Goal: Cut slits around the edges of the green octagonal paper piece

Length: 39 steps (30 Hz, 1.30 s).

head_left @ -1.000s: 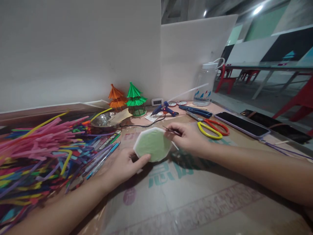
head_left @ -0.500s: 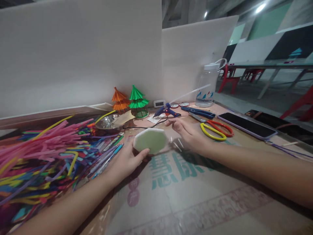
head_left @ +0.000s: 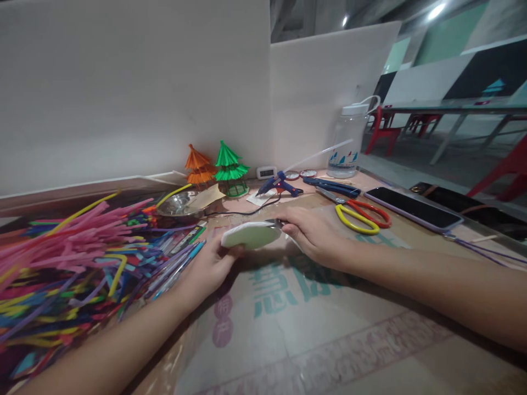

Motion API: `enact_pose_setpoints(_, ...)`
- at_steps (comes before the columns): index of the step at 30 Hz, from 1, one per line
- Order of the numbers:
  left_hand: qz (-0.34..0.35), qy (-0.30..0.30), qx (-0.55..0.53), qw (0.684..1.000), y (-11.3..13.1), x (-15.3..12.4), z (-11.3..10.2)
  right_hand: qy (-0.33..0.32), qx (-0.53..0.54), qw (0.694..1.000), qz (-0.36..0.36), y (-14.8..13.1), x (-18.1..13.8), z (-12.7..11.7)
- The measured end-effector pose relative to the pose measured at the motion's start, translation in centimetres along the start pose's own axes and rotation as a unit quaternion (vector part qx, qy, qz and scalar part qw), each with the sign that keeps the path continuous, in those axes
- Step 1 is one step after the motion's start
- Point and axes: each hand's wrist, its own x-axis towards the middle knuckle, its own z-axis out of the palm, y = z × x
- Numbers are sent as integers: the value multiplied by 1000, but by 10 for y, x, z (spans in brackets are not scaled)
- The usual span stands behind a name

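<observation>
My left hand (head_left: 214,260) grips a flat, pale green, many-sided board (head_left: 252,236) with a thick white edge by its left side, thumb on the green face. The board is tilted so that its face shows narrow. At its right edge, my right hand (head_left: 310,235) is closed on a small dark metal tool (head_left: 275,222), whose tip meets or overlaps the board's upper right rim. Most of this tool is hidden by the fingers, so its kind is unclear. Behind the hands lies a blue glue gun (head_left: 280,184) with a long clear glue stick in it.
Colourful pipe cleaners (head_left: 82,241) are heaped at left, beside pens (head_left: 181,269) and a metal bowl (head_left: 175,204). Orange (head_left: 200,167) and green (head_left: 230,167) pagoda models stand behind. On the right are scissors (head_left: 358,216), blue-handled pliers (head_left: 333,186), a phone (head_left: 414,208) and a water bottle (head_left: 346,142).
The board has tipped, its green face now seen at a flatter angle. My right hand has come down and left, bringing the metal tool to the board's edge.
</observation>
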Motion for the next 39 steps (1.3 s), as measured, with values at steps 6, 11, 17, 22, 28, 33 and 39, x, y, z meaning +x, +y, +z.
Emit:
enact_pose_setpoints(6,8,6,-9,1000,-4,1,-1,-4,-13,1000,2,1,-1,-1)
enact_pose_setpoints(11,6,7,-1,1000,-7,0,-2,-13,-22,1000,5,2,0,-2)
enact_pose_setpoints(17,8,3,-4,1000,-9,-1,-1,-9,-6,1000,8,1,0,-2)
enact_pose_setpoints(22,0,-4,-22,1000,-8,0,0,-12,-4,1000,20,-2,0,-2)
enact_pose_setpoints(28,8,-15,12,1000,-4,-2,-2,-21,0,998,55,-4,1,0)
enact_pose_setpoints(33,-15,-15,2,1000,-1,-2,-1,-10,20,996,87,0,-1,2)
enact_pose_setpoints(39,-15,-5,-9,1000,2,0,0,-15,13,997,70,4,-2,1)
